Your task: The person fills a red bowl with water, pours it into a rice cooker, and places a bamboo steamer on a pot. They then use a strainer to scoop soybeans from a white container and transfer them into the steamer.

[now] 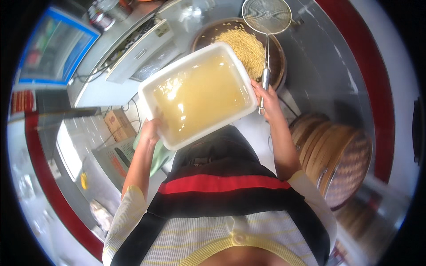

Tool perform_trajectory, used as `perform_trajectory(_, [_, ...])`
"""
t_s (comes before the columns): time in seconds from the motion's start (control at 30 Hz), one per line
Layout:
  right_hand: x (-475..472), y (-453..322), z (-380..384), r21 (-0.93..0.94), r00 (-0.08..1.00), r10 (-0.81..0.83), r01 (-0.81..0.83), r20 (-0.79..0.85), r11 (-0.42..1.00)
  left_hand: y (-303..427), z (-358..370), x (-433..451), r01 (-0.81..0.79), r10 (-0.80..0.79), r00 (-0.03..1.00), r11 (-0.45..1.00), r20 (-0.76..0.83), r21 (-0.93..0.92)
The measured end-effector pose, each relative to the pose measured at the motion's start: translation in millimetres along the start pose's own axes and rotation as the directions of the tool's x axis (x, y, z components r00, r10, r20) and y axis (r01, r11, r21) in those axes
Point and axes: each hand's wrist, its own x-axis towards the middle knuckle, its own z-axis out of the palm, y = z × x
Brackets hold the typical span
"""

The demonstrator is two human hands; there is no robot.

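A white rectangular plastic tub (pixel 199 138) with yellowish liquid in it is held up in front of me. My left hand (pixel 151 131) grips its near left corner. On the other side, my right hand (pixel 268 99) holds the tub's right edge and also the metal handle of a wire mesh skimmer (pixel 267 15), whose round head points away from me. Beyond the tub stands a large round brown vessel (pixel 281 63) with a heap of yellow beans or kernels (pixel 244 50), partly hidden by the tub.
Stacked bamboo steamers (pixel 327 153) stand at the right. An open drawer (pixel 139 53) juts out at the upper left. Below it are a cardboard box (pixel 119 124), a grey perforated crate (pixel 108 159) and a pale green plastic item (pixel 159 156) near my left forearm.
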Motion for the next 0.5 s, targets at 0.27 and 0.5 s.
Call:
perform_trajectory(0.27, [-125.9, 43.4, 20.1, 0.118, 0.822, -0.13, 0.232, -0.554, 0.965, 44.8, 28.5, 4.5, -0.086, -0.002, 0.964, 0.943, 0.264, 0.321])
perform_trajectory(0.5, [-279.5, 86.4, 14.6, 0.078, 0.529, -0.213, 0.474, -0.821, 0.877, 18.3, 99.3, -17.1, -0.151, -0.184, 0.886, 0.754, 0.426, 0.64])
